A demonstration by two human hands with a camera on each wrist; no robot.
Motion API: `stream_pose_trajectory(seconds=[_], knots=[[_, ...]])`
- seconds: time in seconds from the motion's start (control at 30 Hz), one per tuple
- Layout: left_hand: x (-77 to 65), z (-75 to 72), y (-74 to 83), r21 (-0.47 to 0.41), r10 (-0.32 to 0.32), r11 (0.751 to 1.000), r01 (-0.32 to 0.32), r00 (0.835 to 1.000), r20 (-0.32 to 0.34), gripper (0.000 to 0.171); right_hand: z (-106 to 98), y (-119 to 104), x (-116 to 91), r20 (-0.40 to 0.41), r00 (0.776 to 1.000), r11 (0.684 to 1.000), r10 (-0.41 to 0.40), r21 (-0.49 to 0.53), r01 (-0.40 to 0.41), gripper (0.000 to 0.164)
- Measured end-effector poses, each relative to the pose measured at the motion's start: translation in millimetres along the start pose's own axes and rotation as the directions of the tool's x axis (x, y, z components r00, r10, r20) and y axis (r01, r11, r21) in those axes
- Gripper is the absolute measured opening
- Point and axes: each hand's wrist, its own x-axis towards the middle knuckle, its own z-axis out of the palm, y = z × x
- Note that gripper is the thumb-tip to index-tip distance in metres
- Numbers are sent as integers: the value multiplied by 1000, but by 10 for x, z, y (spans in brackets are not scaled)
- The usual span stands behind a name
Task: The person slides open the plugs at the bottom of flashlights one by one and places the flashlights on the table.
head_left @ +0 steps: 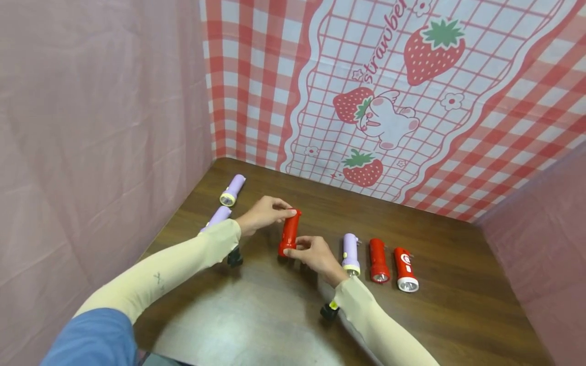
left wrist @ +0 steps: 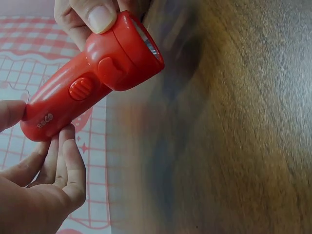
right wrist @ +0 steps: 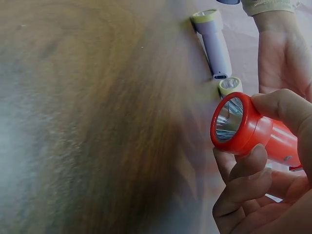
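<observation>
Both hands hold one red flashlight (head_left: pixel 290 233) above the middle of the table. My left hand (head_left: pixel 267 213) pinches its tail end between thumb and fingers. The lens end is gripped by my right hand (head_left: pixel 316 255). In the left wrist view the red flashlight (left wrist: pixel 78 87) shows a ridged switch on its side, with the left hand (left wrist: pixel 46 185) at the tail. Its silvery reflector faces the camera in the right wrist view, where the right hand (right wrist: pixel 273 170) curls round the head.
Two lilac flashlights (head_left: pixel 233 190) lie at the table's left, one partly behind the left sleeve. To the right stand in a row a lilac flashlight (head_left: pixel 350 251), a red flashlight (head_left: pixel 378 260) and a red-and-white flashlight (head_left: pixel 405 269). Curtains (head_left: pixel 256 101) border the wooden table (head_left: pixel 439 315).
</observation>
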Motion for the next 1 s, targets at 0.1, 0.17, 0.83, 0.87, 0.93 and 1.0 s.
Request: stream_pose_trajectory(seconds=[0.1, 0.17, 0.83, 0.87, 0.93, 1.0], knots=[[-14, 33, 10, -5, 7, 1000, -7, 1000, 24, 35, -6, 27, -39, -1, 1000, 1000, -6, 6, 6, 42], [-31, 58, 27, -8, 13, 1000, -12, 999, 37, 34, -15, 42, -61, 3, 1000, 1000, -16, 7, 16, 41], [-195, 239, 34, 16, 57, 998, -59, 993, 105, 30, -81, 235, -272, 76, 996, 999, -46, -17, 47, 39], [-199, 243, 32, 15, 58, 998, -60, 993, 104, 30, -84, 239, -275, 76, 996, 999, -42, -20, 43, 38], [-208, 248, 30, 9, 62, 998, -63, 993, 104, 29, -90, 249, -280, 76, 996, 999, -44, -25, 46, 39], [-212, 255, 30, 2, 70, 998, -70, 992, 108, 28, -97, 256, -287, 77, 996, 998, -48, -24, 50, 39]])
